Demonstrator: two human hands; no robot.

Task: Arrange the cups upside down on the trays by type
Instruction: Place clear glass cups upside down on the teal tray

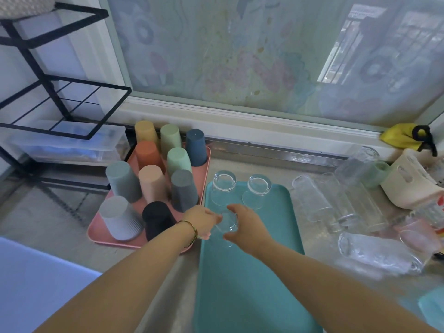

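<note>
Over the teal tray [252, 284], left hand [201, 221] and right hand [245, 223] hold glass [227, 224].

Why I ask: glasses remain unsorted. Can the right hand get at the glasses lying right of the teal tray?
Probably, once freed: the right hand grips a small glass; nothing stands between it and the lying glasses.

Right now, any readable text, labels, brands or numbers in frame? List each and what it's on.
None readable.
Plastic cups on the pink tray: plain, no print.
Glasses on the teal tray, including the held glass: no markings visible.
Red marks at the right edge by the white basket: too blurred to read.
</note>
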